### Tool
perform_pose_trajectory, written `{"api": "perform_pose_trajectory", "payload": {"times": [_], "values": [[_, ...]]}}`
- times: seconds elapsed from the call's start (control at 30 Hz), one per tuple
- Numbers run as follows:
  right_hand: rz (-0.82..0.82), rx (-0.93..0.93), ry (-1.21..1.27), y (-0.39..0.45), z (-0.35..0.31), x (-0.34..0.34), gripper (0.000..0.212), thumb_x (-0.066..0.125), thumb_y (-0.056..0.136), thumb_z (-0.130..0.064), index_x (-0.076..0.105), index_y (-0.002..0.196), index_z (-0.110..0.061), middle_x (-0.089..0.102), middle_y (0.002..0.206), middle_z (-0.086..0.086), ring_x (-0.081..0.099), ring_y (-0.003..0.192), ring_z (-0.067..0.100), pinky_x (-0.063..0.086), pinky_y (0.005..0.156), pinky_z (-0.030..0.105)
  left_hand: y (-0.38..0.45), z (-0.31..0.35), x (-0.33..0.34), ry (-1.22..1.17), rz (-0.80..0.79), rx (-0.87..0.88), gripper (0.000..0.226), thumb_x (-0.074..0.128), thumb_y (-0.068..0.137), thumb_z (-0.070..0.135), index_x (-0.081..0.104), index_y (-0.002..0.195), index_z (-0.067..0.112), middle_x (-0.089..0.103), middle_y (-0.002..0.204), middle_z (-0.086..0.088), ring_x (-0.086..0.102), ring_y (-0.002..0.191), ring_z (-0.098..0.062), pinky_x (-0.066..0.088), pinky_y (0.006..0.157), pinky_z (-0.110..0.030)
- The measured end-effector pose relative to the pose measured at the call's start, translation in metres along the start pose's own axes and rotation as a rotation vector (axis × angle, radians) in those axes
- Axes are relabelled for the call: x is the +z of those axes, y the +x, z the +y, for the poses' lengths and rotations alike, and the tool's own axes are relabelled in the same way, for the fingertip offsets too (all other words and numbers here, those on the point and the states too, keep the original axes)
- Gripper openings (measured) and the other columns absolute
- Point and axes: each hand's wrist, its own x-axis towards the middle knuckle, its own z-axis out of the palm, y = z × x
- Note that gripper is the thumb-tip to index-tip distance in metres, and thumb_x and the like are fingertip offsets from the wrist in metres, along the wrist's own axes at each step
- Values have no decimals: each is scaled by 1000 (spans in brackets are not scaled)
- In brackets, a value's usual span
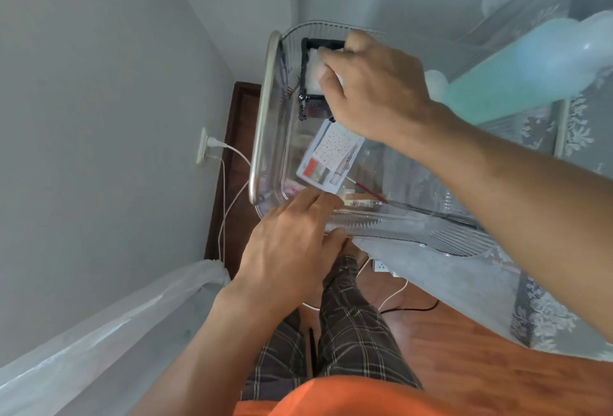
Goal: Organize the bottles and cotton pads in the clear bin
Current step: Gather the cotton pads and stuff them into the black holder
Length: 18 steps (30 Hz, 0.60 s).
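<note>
The view is turned sideways. A clear ribbed bin (pixel 265 136) with a metal rim lies on a lace-covered table. My right hand (pixel 374 87) reaches into it and pinches a white stack of cotton pads (pixel 313 75) that sits in a black-framed holder (pixel 306 50). My left hand (pixel 292 239) grips the bin's near wall, thumb outside and fingers over the edge. A flat card packet (pixel 328 158) with dots and a red-handled tool (pixel 368 191) lie inside the bin. A large pale blue-green bottle (pixel 517 70) lies on the table behind my right wrist.
A grey lace tablecloth (pixel 544 312) covers the table at the right. A wall socket with a white plug and cable (pixel 207 146) is on the grey wall. A power strip (pixel 381 266) and cables lie on the wooden floor by my plaid-trousered legs. A white net curtain (pixel 99 326) hangs at left.
</note>
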Motion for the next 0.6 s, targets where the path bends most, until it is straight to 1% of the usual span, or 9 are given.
{"api": "perform_pose_trajectory", "payload": {"times": [0.1,0.17,0.27,0.33,0.4,0.47,0.5,0.53,0.6], "values": [[158,91,170,-40,1,4,33,46,104,-32,72,121,-20,68,96,5,66,72,32,49,51,35,8,3,4,34,-24,30,33,68,94,34,66,124,20,66,113,4,68,96,-23,57,75,-41],[168,196,261,-77,9,15,27,49,106,-27,72,117,-18,70,96,4,66,76,29,52,55,38,16,4,9,37,-39,49,31,66,95,33,66,124,20,67,113,3,65,102,-23,56,80,-42],[45,378,333,-133,23,35,21,51,106,-26,70,113,-21,70,102,2,66,85,27,54,63,40,31,4,17,52,-69,79,32,64,96,30,67,126,19,68,116,2,63,107,-23,54,86,-43],[-58,468,327,-159,32,47,23,52,105,-28,67,121,-23,69,112,3,68,94,29,54,69,38,43,2,25,86,-68,106,33,66,95,27,69,126,16,71,119,-1,64,107,-27,53,89,-46],[-170,490,304,-170,40,56,33,50,104,-30,61,133,-19,65,126,7,65,108,32,51,75,37,56,-2,36,141,-74,105,38,67,94,25,66,131,15,68,129,-3,62,116,-30,51,95,-49],[-258,447,267,-166,46,63,41,47,102,-32,53,139,-14,57,138,7,58,119,34,49,81,38,71,-8,50,176,-121,78,48,62,97,28,56,143,15,55,148,-4,51,134,-28,44,106,-49],[-299,423,249,-161,50,67,46,46,102,-32,48,143,-11,50,148,8,52,128,35,49,88,41,78,-11,57,183,-156,56,54,59,99,30,48,150,15,46,155,-6,42,142,-27,39,112,-48],[-348,407,230,-156,51,71,53,45,102,-32,40,150,-10,39,158,9,42,139,34,47,100,46,85,-14,65,193,-192,39,60,56,101,32,38,155,14,35,161,-8,33,148,-26,34,117,-47],[-455,403,212,-146,55,82,65,42,104,-34,20,160,-9,13,171,8,18,154,33,30,120,52,99,-21,80,259,-284,-4,70,49,103,36,18,161,12,12,169,-9,13,154,-26,19,124,-45]]}}
